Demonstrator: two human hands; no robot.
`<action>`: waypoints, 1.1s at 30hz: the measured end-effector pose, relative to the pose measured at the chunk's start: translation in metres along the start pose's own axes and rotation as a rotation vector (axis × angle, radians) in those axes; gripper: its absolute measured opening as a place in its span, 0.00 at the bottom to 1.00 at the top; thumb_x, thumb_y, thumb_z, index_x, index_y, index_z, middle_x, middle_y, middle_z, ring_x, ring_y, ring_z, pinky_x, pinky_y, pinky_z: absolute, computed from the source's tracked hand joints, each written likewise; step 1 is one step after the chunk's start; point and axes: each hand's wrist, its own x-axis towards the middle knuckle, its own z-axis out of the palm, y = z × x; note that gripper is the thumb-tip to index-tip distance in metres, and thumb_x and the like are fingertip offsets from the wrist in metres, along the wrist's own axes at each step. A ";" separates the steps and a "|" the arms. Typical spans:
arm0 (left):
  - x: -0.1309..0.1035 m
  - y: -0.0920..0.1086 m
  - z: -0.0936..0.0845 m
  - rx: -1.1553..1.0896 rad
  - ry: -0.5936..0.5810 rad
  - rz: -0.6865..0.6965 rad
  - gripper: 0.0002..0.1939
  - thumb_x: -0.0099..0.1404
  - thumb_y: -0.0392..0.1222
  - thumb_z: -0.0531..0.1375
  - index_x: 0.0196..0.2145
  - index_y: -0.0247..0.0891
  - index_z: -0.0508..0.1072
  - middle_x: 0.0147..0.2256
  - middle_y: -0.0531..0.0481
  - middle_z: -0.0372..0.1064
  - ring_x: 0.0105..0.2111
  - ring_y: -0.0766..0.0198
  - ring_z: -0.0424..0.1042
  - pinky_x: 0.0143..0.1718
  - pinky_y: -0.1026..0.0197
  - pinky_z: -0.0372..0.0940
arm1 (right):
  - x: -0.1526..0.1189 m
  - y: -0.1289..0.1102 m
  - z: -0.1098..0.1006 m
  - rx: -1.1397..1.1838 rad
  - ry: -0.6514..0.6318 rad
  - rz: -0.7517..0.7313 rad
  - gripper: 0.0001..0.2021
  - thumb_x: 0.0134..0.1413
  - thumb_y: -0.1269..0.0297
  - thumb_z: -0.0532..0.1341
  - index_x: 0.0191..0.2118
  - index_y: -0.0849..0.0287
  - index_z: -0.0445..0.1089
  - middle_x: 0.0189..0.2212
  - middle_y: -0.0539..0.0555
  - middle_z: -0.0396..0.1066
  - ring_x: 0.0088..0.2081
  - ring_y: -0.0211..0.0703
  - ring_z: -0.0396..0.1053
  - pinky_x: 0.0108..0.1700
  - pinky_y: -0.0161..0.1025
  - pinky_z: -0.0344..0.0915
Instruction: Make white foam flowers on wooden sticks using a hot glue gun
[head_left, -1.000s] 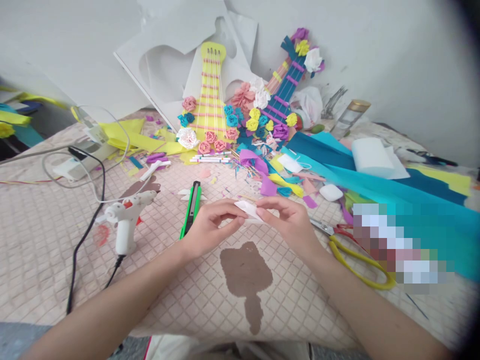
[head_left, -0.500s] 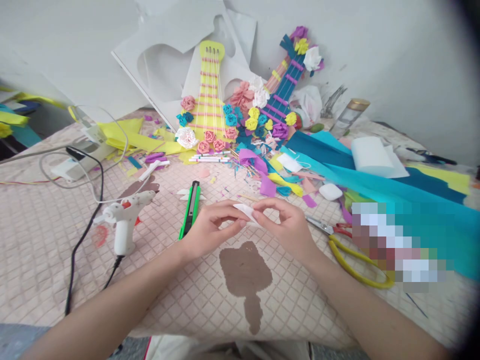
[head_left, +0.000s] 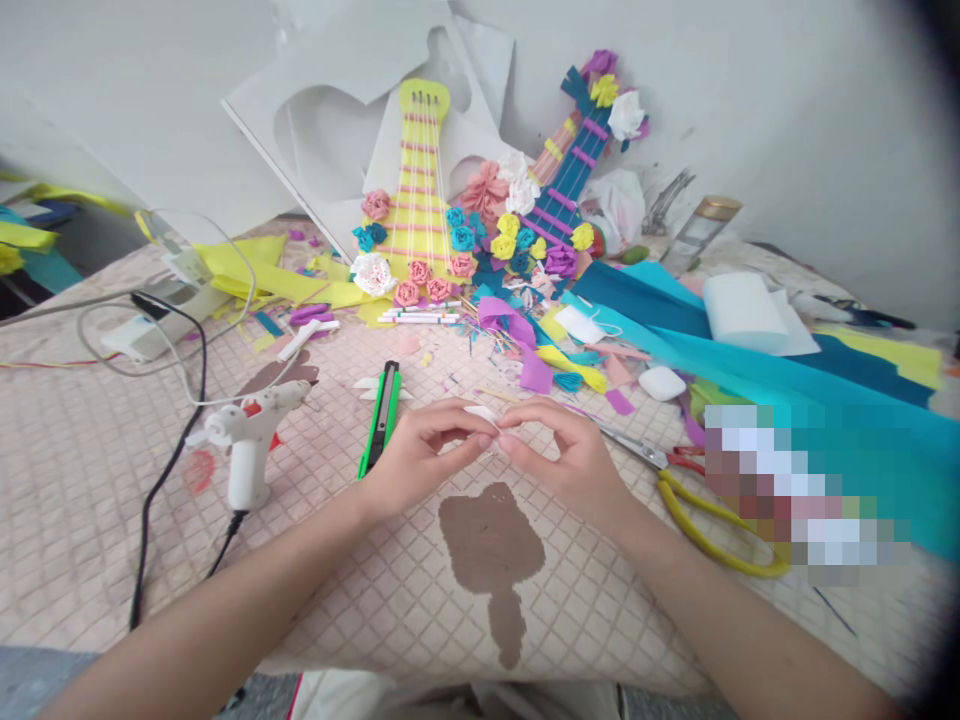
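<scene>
A small piece of white paper is pinched between my two hands above the middle of the table. My left hand holds it between thumb and fingers, the paper's pointed end showing past the fingertips. My right hand pinches the paper's other side, its fingertips close against the left ones; much of the paper is hidden there. Left of my left hand lies a green utility knife. Yellow-handled scissors rest on the table beyond my right wrist, blades pointing toward my right hand.
A white glue gun with its cord stands at left, near a power strip. Two paper guitars, one yellow and one blue, lean at the back with paper flowers. Crepe paper, scraps and a white roll cover the right.
My right hand's fingertips have shifted slightly left and down along the white paper, closer to my left thumb. Less of the paper shows now. The tools on the table stay put.
</scene>
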 end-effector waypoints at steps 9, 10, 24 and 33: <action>0.000 0.001 0.000 0.017 -0.010 0.026 0.06 0.60 0.34 0.59 0.33 0.36 0.76 0.34 0.46 0.73 0.35 0.65 0.71 0.38 0.62 0.67 | 0.001 0.001 0.001 0.034 0.010 0.154 0.07 0.50 0.65 0.61 0.36 0.56 0.71 0.34 0.52 0.74 0.37 0.41 0.70 0.43 0.42 0.66; 0.000 0.001 0.000 0.027 -0.012 0.030 0.06 0.60 0.34 0.59 0.33 0.36 0.76 0.34 0.46 0.73 0.35 0.65 0.71 0.38 0.62 0.67 | 0.001 0.001 0.001 0.021 0.008 0.150 0.07 0.50 0.65 0.61 0.36 0.56 0.71 0.34 0.52 0.74 0.36 0.41 0.70 0.42 0.42 0.66; 0.000 -0.004 0.000 0.212 0.060 0.133 0.06 0.59 0.33 0.59 0.33 0.37 0.76 0.37 0.45 0.72 0.38 0.63 0.71 0.42 0.61 0.66 | 0.005 0.004 -0.004 0.234 0.009 0.317 0.04 0.46 0.64 0.62 0.27 0.58 0.70 0.30 0.51 0.72 0.34 0.40 0.68 0.39 0.39 0.63; 0.000 -0.003 -0.001 0.203 0.071 0.138 0.05 0.60 0.34 0.59 0.33 0.38 0.76 0.36 0.45 0.72 0.37 0.63 0.71 0.42 0.59 0.66 | 0.007 -0.001 -0.007 0.353 -0.039 0.492 0.07 0.43 0.61 0.63 0.27 0.59 0.70 0.24 0.48 0.69 0.25 0.34 0.64 0.29 0.34 0.60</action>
